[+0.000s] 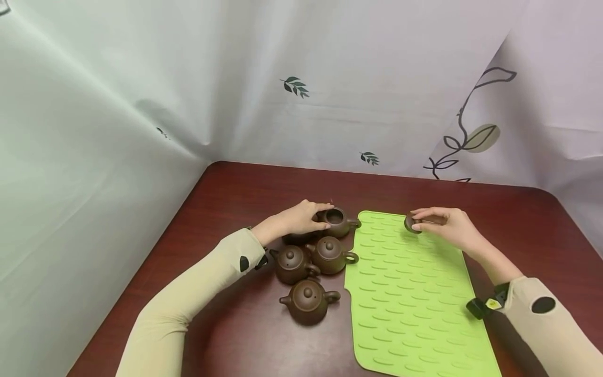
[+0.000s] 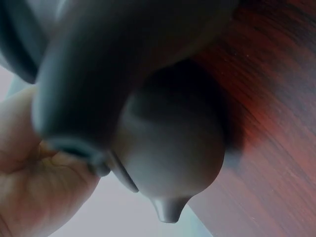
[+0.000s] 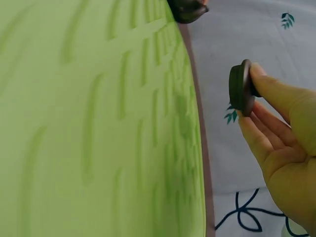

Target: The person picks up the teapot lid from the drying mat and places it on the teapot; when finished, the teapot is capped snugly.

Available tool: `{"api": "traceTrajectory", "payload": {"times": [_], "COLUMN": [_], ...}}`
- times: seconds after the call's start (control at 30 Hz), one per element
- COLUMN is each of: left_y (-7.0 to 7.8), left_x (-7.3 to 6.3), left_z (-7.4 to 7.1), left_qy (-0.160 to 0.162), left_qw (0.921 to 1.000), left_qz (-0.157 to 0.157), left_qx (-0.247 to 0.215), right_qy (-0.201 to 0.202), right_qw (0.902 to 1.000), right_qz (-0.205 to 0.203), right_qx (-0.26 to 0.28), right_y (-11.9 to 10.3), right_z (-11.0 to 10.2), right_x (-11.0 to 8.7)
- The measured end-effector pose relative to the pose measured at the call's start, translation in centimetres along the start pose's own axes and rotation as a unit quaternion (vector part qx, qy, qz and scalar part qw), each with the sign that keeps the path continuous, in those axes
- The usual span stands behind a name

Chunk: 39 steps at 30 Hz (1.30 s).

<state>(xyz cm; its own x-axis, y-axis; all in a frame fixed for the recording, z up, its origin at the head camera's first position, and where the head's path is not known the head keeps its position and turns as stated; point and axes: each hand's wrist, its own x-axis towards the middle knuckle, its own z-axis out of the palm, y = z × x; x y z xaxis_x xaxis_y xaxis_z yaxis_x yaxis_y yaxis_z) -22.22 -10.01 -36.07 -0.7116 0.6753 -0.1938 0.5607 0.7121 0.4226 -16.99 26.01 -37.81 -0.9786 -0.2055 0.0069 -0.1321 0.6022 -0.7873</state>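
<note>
A lidless brown teapot (image 1: 343, 228) sits at the back of a cluster, its dark opening facing up and its handle toward the mat. My left hand (image 1: 301, 217) holds this pot from the left, thumb on the near side and fingers on the far side. Over the mat's far edge, my right hand (image 1: 445, 224) pinches a small round brown lid (image 1: 409, 223) between thumb and fingers. In the right wrist view the lid (image 3: 238, 89) is tilted on edge, clear of the mat. Dark teapot parts partly hide the left hand (image 2: 44, 192) in the left wrist view.
Several lidded brown teapots, including the nearest one (image 1: 307, 306), stand close together left of the green ridged mat (image 1: 410, 314). Another pot is partly hidden beneath the left wrist. The dark red table (image 1: 245, 335) meets white patterned curtains (image 1: 330, 125) behind.
</note>
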Motion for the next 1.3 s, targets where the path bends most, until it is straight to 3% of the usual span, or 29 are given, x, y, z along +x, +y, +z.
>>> {"api": "traceTrajectory", "payload": {"times": [0.37, 0.57, 0.73, 0.97, 1.07, 1.3], "left_y": [-0.1, 0.3, 0.8, 1.1, 1.0, 0.9], "left_x": [0.2, 0.6, 0.8, 1.2, 1.2, 1.0], "left_z": [0.2, 0.3, 0.2, 0.4, 0.3, 0.3], "left_qy": [0.002, -0.001, -0.004, 0.007, 0.008, -0.001], "left_qw": [0.9999, 0.9999, 0.9999, 0.9998, 0.9998, 0.9996], "left_qz": [0.003, 0.005, -0.004, 0.014, 0.014, -0.021], "left_qx": [0.011, 0.012, 0.016, 0.015, 0.011, 0.016], "right_qy": [-0.006, -0.028, -0.055, -0.116, -0.119, -0.114], "right_qw": [0.9962, 0.9949, 0.9949, 0.9873, 0.9862, 0.9806], "right_qz": [0.000, -0.015, -0.036, -0.107, -0.115, -0.155], "right_qx": [0.087, 0.096, 0.077, 0.017, 0.006, -0.037], "right_y": [-3.4, -5.6, -7.4, -8.4, -8.3, -7.7], "right_z": [2.6, 4.2, 5.6, 7.2, 7.7, 8.9], "right_x": [4.4, 6.5, 8.0, 8.7, 8.8, 8.9]}}
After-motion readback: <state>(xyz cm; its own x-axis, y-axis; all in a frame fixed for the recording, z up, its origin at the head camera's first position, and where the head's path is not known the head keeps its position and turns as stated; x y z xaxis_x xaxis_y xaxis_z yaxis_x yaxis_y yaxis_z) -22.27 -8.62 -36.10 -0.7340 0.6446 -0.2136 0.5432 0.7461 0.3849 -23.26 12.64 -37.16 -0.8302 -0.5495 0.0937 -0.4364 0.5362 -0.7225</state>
